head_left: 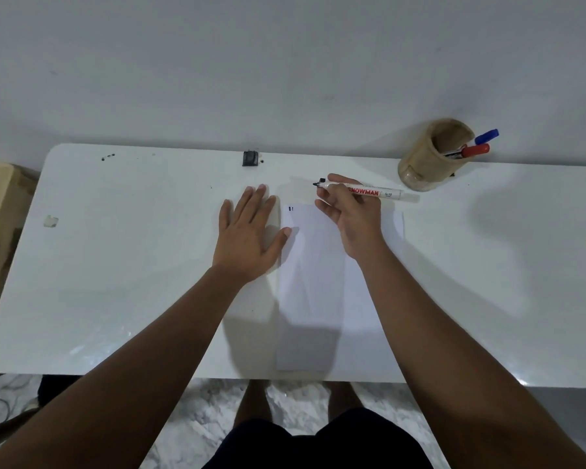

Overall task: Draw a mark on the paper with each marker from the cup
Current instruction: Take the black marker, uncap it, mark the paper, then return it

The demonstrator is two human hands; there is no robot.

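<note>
White uncapped marker, pinched in right hand grip; left hand spread flat beside white paper sheet: steady it, stroke lightly.

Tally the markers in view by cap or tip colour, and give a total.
Black, uncapped, in the right hand: 1
Red cap, in the cup: 1
Blue cap, in the cup: 1
Total: 3. Anything deeper in the cup is hidden.
</note>
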